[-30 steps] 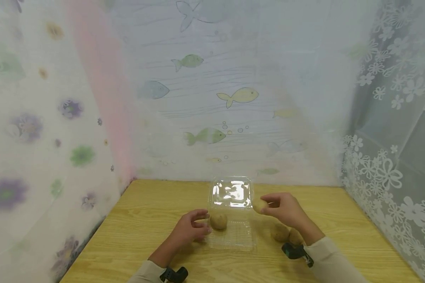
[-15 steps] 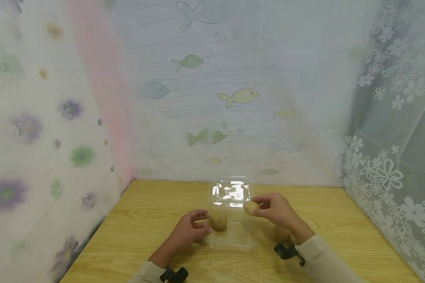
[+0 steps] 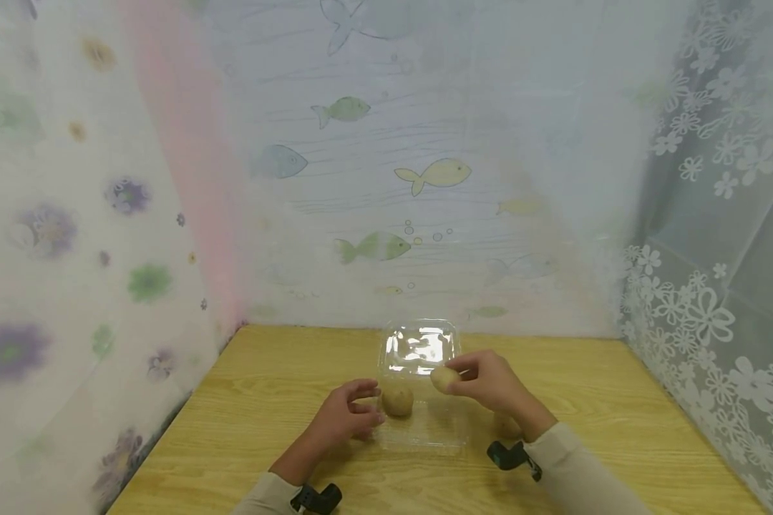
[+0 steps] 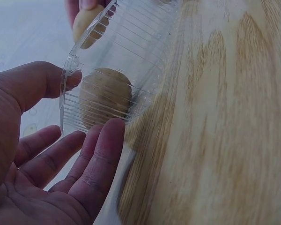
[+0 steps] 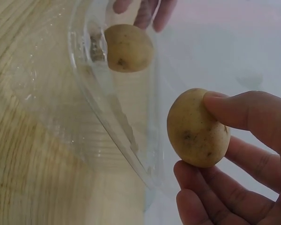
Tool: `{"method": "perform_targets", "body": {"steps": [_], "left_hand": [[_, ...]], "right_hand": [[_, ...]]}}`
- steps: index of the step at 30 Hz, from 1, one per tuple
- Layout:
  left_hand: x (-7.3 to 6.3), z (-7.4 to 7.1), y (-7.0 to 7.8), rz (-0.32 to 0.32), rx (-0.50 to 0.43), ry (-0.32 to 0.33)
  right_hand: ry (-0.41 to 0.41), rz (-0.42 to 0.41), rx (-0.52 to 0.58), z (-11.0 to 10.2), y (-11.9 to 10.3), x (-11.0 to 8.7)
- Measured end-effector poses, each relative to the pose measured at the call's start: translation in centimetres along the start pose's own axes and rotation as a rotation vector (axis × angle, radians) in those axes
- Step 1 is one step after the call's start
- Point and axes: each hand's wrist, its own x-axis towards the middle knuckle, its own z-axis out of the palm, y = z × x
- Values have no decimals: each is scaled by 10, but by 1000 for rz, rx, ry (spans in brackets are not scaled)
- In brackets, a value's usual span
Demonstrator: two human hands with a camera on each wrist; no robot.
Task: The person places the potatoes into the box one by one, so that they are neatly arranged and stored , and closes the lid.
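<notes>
A clear hinged plastic box (image 3: 425, 433) stands on the wooden table with its lid (image 3: 421, 348) raised at the back. One potato (image 3: 397, 402) sits in the left part of the base. At the box's left side is my left hand (image 3: 350, 413); in the left wrist view its thumb meets the rim, and the other fingers extend loosely along the ribbed wall. My right hand (image 3: 489, 383) pinches a second potato (image 5: 199, 127) between thumb and fingers. It is held over the right part of the box, in front of the lid.
Right of the box, another potato (image 3: 507, 425) lies on the table (image 3: 283, 365), partly hidden by the right forearm. A patterned fish curtain (image 3: 425, 214) hangs behind the table, and flowered sheets close off both sides.
My right hand has carried its potato leftward from beside the box to over it. The left hand, the box and the potato inside have stayed put.
</notes>
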Motion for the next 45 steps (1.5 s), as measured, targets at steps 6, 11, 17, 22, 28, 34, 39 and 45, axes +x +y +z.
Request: {"method": "perform_targets", "body": {"steps": [6,11,17,22,28,34,39,45], "left_hand": [[0,0,0,-5,1,-3],[-1,0,2,-8,-1,-7],[-3,1,3,-9,-8,-9],[-5,-1,2,-18,5,-12],[-5,-2,3,-20,9,-14],[-3,0,4,1,28,-7],[-3,1,4,5,19,-10],[-3,1,6,-5,13,-15]], "right_hand": [[-2,5,-2,7,-1,3],[-4,6,-7,14,-1,3],[-12,-6,-29,22,-4,5],[-35,-21,-29,30,-4,9],[-16,-9,-84,34,-6,10],[-9,12,-127,34,-10,4],[-23,13,-149,34,-11,0],[-25,9,-169,39,-9,0]]}}
